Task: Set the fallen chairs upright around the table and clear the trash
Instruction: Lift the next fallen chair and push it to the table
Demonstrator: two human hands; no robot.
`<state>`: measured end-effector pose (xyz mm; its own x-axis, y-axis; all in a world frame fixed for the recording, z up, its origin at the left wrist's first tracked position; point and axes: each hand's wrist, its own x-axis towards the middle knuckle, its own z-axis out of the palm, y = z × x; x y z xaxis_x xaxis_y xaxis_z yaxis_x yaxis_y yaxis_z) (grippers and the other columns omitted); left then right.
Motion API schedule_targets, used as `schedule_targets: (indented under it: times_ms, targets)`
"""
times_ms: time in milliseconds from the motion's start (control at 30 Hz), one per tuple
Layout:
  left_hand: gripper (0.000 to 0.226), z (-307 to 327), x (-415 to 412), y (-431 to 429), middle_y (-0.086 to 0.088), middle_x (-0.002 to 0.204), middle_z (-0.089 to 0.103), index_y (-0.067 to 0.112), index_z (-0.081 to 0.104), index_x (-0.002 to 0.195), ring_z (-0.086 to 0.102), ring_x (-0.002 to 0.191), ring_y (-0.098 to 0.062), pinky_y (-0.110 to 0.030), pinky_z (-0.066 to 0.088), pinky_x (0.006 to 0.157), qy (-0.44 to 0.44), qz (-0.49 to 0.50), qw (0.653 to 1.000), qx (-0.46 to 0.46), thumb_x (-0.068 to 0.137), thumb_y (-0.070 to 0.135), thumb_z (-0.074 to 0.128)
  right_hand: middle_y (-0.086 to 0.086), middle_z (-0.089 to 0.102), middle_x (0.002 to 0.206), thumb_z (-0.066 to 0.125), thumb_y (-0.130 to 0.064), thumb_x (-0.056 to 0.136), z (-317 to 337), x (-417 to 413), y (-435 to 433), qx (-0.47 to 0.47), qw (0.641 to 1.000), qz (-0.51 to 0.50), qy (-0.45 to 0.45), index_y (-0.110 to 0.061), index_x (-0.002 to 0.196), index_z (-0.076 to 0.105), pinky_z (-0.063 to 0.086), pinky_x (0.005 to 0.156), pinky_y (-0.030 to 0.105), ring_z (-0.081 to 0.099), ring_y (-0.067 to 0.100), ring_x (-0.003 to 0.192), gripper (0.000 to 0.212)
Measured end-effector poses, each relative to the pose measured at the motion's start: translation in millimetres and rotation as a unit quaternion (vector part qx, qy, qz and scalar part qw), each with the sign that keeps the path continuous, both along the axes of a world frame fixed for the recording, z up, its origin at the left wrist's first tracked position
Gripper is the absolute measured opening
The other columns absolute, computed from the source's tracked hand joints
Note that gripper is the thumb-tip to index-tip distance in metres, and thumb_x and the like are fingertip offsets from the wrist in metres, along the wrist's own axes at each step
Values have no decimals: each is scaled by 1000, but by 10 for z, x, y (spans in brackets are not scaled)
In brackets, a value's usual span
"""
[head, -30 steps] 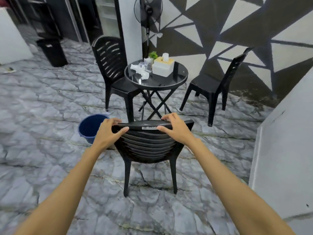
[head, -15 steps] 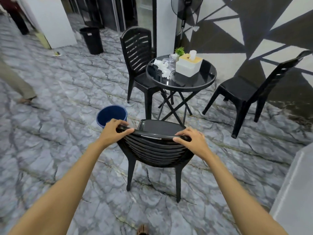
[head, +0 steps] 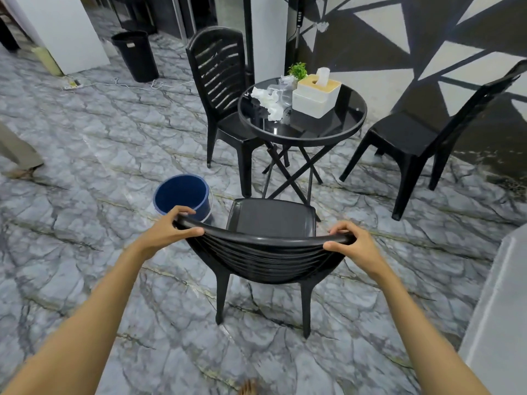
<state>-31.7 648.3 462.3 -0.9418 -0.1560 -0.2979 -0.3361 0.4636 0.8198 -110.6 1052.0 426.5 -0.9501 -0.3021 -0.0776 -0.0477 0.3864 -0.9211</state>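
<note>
A black plastic chair (head: 271, 218) stands upright in front of me, facing the round black table (head: 336, 129). My left hand (head: 166, 232) grips the left end of its top rail and my right hand (head: 352, 243) grips the right end. Two more black chairs stand upright, one at the table's left (head: 219, 81) and one at its right (head: 413, 138). Crumpled white tissues (head: 269, 102) and a clear plastic cup (head: 282, 94) lie on the table beside a white tissue box (head: 316, 95) and a small green plant (head: 298, 70).
A blue bucket (head: 182, 193) sits on the floor just left of my chair. A black bin (head: 135, 55) stands at the back left near a white pillar, with cables on the floor. A person's leg (head: 17, 152) shows at the left edge. A white wall (head: 499, 295) stands to my right.
The chair and I have come closer to the table, and my view tilts further down onto the seat. Both hands keep their grip on the top rail.
</note>
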Motion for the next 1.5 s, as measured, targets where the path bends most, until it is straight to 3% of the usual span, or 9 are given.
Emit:
schedule_targets:
  times_ms: [200, 433, 600, 700, 933, 1100, 1200, 1367, 1500]
  targets:
    - [61, -174, -85, 255, 4, 98, 54, 26, 55, 97, 55, 84, -11, -14, 50, 66, 54, 67, 990, 109, 45, 53, 73, 2, 64, 89, 83, -64, 34, 74, -348, 194, 3, 999, -3, -34, -15, 80, 65, 44, 78, 29, 59, 17, 85, 69]
    - [59, -314, -401, 674, 2, 91, 53, 26, 53, 92, 52, 81, -13, -23, 44, 68, 86, 79, 983, 139, 46, 56, 73, -7, 61, 106, 81, -71, 29, 149, -664, 553, -17, 996, -41, -82, -16, 103, 62, 46, 86, 26, 57, 17, 101, 93]
    - [77, -224, -627, 494, 6, 97, 55, 27, 52, 85, 54, 84, -10, -20, 47, 72, 93, 36, 984, 149, 29, 73, 76, -2, 52, 91, 81, -69, 36, 64, -611, 417, -64, 993, -81, -62, -24, 91, 58, 41, 79, 29, 50, 17, 86, 75]
    - [79, -179, -747, 428, 6, 97, 54, 25, 50, 86, 54, 81, -8, -11, 49, 61, 93, 12, 985, 145, 30, 74, 75, -3, 51, 85, 82, -56, 46, 33, -590, 340, -89, 990, -96, -50, -22, 91, 56, 43, 78, 29, 50, 15, 83, 62]
    - [18, -187, -1216, 341, 3, 87, 50, 24, 50, 91, 54, 60, 9, -4, 43, 59, 82, -30, 989, 118, 83, 16, 65, -12, 53, 86, 80, -60, 46, -40, -625, 284, -103, 983, -150, -25, -26, 88, 57, 46, 75, 20, 54, -7, 74, 59]
    - [17, -167, -1498, 260, 0, 85, 52, 25, 52, 91, 56, 73, -5, -8, 47, 65, 68, -23, 988, 140, 85, 11, 59, -8, 48, 87, 76, -60, 51, -48, -737, 202, -97, 984, -147, -40, -26, 92, 53, 42, 71, 18, 50, -6, 69, 58]
    - [18, -197, -1517, 205, 0, 87, 52, 27, 53, 92, 59, 67, 4, -15, 47, 71, 67, -19, 988, 139, 85, 11, 59, -6, 45, 85, 78, -50, 65, -40, -836, 193, -98, 986, -127, -52, -22, 93, 49, 42, 64, 9, 49, -9, 63, 49]
    - [18, -305, -1377, 282, 1, 89, 53, 25, 53, 93, 54, 77, -9, -15, 47, 70, 57, -10, 986, 156, 83, 14, 62, -8, 49, 83, 77, -63, 55, 1, -953, 362, -67, 991, -73, -89, -25, 91, 51, 41, 71, 22, 51, 5, 72, 58]
    - [18, -316, -1368, 415, 2, 85, 51, 26, 52, 94, 57, 69, -1, -8, 46, 62, 63, 18, 984, 165, 85, 13, 61, -4, 47, 84, 71, -46, 67, 44, -1043, 448, -70, 991, -71, -89, -22, 90, 51, 38, 73, 26, 48, 12, 76, 39]
